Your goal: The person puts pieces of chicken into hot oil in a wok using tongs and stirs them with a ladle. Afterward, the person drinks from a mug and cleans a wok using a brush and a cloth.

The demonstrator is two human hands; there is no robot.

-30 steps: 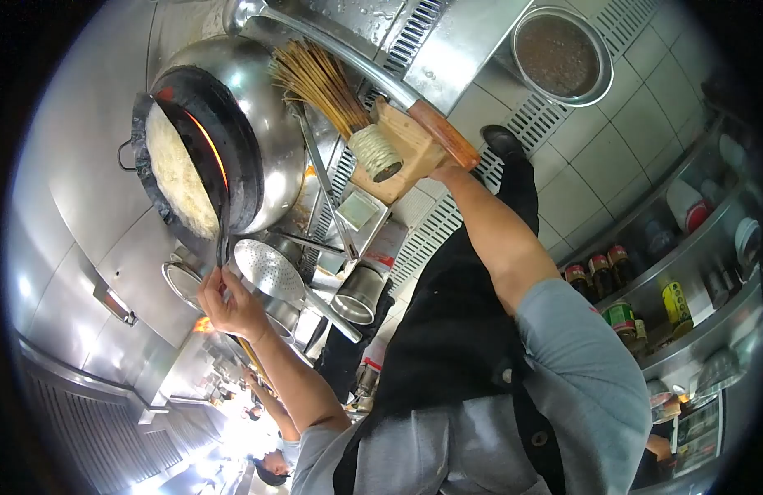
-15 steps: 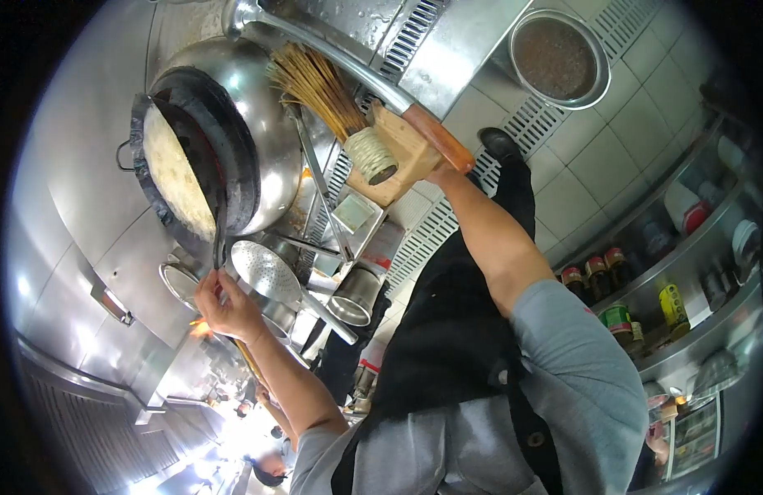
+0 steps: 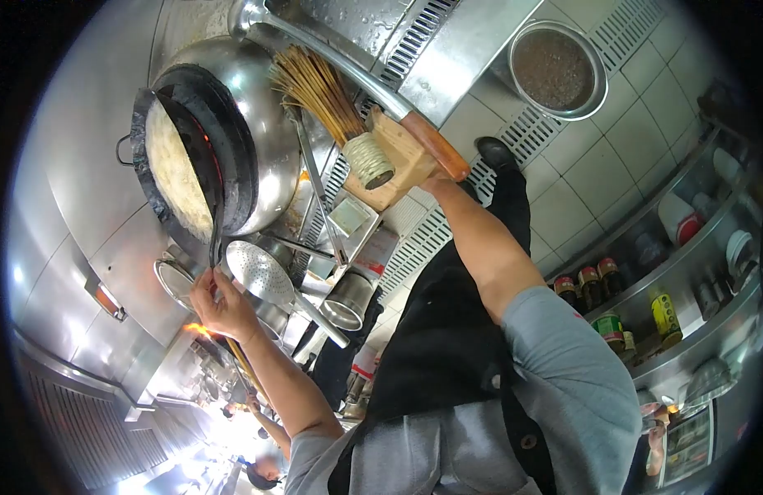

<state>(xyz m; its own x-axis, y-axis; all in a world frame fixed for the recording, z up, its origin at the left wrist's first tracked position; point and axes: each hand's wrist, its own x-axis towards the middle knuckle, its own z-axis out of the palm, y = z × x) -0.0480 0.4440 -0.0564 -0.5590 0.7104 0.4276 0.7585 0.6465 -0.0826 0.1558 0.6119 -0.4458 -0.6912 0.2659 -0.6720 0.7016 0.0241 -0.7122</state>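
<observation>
A black wok [image 3: 141, 165] holds a pale, bubbling, frothy content [image 3: 177, 169] and sits tilted on a dark burner ring [image 3: 233, 148] with a red glow under it. My left hand [image 3: 219, 304] is closed round the end of the wok's handle [image 3: 215, 247]. My right hand [image 3: 436, 181] is at the edge of a wooden box [image 3: 402, 157], beneath a ladle's wooden handle [image 3: 435, 145]. Its fingers are hidden, so I cannot see what they grip. A bamboo wok brush [image 3: 336, 107] leans on the box. A perforated skimmer [image 3: 257, 271] lies beside my left hand.
A metal bucket of brownish liquid [image 3: 558, 69] stands on the tiled floor at upper right. Steel pots [image 3: 347, 304] sit below the stove edge. A curved shelf [image 3: 687, 272] with jars and cans runs along the right. Another person [image 3: 267, 462] is at lower left.
The view has shifted slightly. A brighter red glow now shows under the wok's edge. Both hands stay in nearly the same places.
</observation>
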